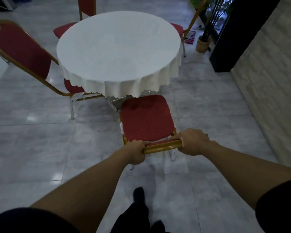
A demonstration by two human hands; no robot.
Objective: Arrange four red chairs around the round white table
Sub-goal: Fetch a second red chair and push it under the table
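Your fingers are curled tight round the gold top rail (162, 146) of the near chair (146, 118), left hand (136, 152) at one end, right hand (192, 142) at the other. Its red seat points at the round table (118, 54), front edge just under the white cloth's hem. Three more red chairs stand round the table: left (23, 49), far (86, 5), right (179, 28).

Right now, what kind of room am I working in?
Probably a banquet or restaurant dining room: a round table in a white scalloped cloth, red padded chairs with gold frames, polished grey floor tiles.
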